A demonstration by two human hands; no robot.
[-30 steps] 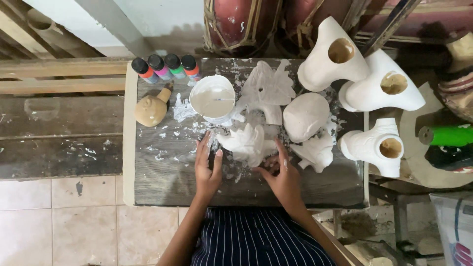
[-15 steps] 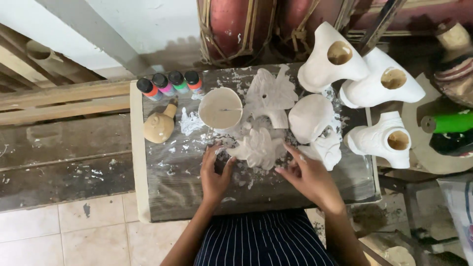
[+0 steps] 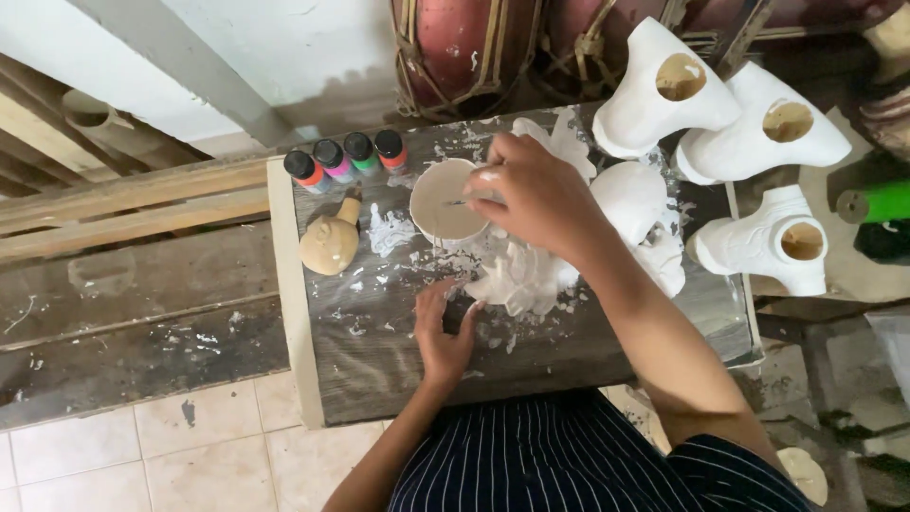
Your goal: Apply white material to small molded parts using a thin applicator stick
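My right hand [image 3: 536, 194] reaches over the rim of a white bowl [image 3: 438, 210] of pale paste, fingers pinched on a thin stick [image 3: 462, 201] that dips into it. A little nearer me, my left hand [image 3: 444, 332] rests on the splattered wooden board [image 3: 379, 370]. Its fingertips touch the edge of a white plaster mask piece [image 3: 519, 280] lying flat. My right forearm crosses over part of that piece.
Several small paint bottles [image 3: 346, 156] with coloured caps stand at the board's far left, with a tan figurine [image 3: 329, 245] below them. White masks [image 3: 637, 201] and three hollow white casts [image 3: 664, 90] sit to the right. A green bottle [image 3: 877, 201] lies far right.
My right hand has lifted off the plaster piece and moved up-left to the bowl. The left hand stays at the piece's edge. The camera has shifted.
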